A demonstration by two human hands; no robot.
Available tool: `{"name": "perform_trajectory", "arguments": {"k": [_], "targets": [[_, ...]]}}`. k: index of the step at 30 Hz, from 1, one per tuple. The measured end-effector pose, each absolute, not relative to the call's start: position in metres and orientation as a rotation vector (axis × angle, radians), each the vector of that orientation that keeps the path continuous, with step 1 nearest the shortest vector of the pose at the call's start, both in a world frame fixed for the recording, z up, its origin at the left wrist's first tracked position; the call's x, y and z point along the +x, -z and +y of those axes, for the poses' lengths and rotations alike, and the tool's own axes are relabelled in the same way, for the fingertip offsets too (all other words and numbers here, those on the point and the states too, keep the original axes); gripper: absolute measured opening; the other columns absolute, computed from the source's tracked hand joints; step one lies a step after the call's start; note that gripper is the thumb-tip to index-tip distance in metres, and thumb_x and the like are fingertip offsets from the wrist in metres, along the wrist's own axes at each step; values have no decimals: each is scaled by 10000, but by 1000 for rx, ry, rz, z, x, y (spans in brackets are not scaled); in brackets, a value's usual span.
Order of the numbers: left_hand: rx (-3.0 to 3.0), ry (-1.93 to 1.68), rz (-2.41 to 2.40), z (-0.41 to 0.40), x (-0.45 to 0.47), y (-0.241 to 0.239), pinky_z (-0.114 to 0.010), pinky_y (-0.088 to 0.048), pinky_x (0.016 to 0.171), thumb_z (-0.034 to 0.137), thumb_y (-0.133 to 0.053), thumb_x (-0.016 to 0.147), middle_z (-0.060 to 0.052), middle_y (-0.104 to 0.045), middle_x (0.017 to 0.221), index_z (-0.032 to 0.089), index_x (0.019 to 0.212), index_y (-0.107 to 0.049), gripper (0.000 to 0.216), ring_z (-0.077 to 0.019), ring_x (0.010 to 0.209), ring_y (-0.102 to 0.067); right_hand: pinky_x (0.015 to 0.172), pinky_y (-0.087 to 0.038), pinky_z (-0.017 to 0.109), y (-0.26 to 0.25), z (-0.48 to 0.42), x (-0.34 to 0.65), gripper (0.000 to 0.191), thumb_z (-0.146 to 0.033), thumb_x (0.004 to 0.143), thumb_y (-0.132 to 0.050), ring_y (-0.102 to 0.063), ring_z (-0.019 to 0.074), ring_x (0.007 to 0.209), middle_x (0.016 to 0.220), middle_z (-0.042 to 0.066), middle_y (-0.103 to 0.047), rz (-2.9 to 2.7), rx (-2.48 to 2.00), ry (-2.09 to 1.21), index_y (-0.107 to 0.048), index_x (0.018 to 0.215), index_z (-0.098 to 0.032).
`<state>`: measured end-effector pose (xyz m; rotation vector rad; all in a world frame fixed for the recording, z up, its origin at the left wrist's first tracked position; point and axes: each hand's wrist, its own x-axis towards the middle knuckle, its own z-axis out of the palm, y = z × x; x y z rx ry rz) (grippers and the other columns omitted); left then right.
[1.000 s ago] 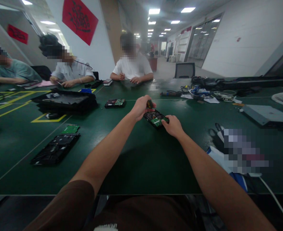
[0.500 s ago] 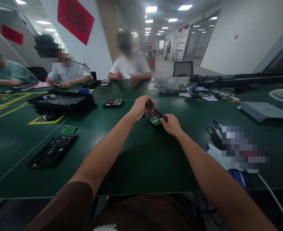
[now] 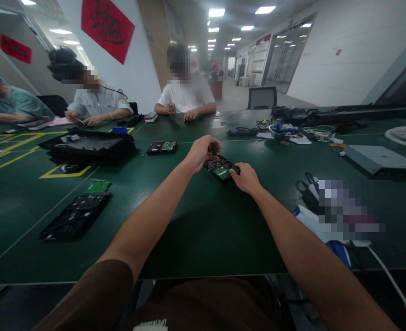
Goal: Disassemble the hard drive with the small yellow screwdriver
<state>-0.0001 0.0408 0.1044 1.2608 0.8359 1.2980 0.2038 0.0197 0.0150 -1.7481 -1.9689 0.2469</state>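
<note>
A small black electronic casing (image 3: 220,168) lies on the table in front of me, with a green circuit board (image 3: 222,173) showing inside it. My right hand (image 3: 247,178) is closed on the casing's right edge, thumb on top. At its far left end, my left hand (image 3: 203,152) has its fingers wrapped around a stubby dark handle (image 3: 214,148), like a screwdriver's, held upright over the casing. The handle's lower tip is hidden by the fingers and the casing.
Another opened black casing (image 3: 77,216) and a loose green board (image 3: 98,186) lie at left. A similar device (image 3: 162,147) sits farther back, near a black tray (image 3: 88,145). Cables (image 3: 282,129) and a grey metal box (image 3: 384,159) are at right. Several people sit across the table (image 3: 203,230).
The handle in my left hand has turned, its yellow marking no longer showing. Both hands keep nearly the same place. The person opposite has lowered one hand to the table.
</note>
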Motion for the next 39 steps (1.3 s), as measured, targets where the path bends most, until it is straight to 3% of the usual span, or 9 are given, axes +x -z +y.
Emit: {"name": "perform_trajectory", "arguments": {"k": [4,12,18,24,31,39], "targets": [[1389,-1311,902,42,-2,-104,-235,-487,549,386,-629,822,-68,-669,820,161,805,-712,240,-181,769,-647,991,-486,378,-20,16,202,434,-422,1034,-552,-635,293,1169,1311,179,-656,-1964,-1760,-266,-641,1345,-134],[1221,-1252,838,38,2,-107,-284,-547,609,376,-681,802,-82,-718,858,187,905,-627,222,-214,813,-707,988,-487,368,-16,18,204,438,-428,1033,-550,-635,284,1156,1309,171,-661,-1962,-1739,-257,-642,1347,-136],[1330,-1293,895,37,-2,-110,-248,-527,585,381,-643,820,-71,-674,821,165,842,-698,224,-182,775,-656,1027,-471,366,-14,20,204,430,-420,1033,-549,-622,279,1196,1312,168,-661,-1964,-1736,-245,-644,1343,-137],[1225,-1263,843,35,0,-110,-314,-581,648,368,-654,812,-65,-688,819,177,925,-633,222,-205,796,-687,1018,-479,376,-18,17,202,428,-421,1032,-550,-634,286,1175,1302,171,-660,-1955,-1749,-263,-650,1332,-133],[1359,-1346,907,38,1,-108,-246,-537,586,373,-639,804,-60,-671,845,181,827,-671,196,-189,806,-664,1008,-490,383,-17,18,203,439,-434,1029,-554,-640,287,1155,1308,168,-654,-1941,-1754,-280,-642,1349,-147],[1187,-1266,849,36,4,-109,-305,-565,632,369,-649,801,-79,-696,830,181,864,-630,200,-208,788,-685,1003,-486,373,-15,19,204,426,-434,1029,-556,-638,283,1154,1297,168,-656,-1967,-1750,-247,-647,1334,-150]]}}
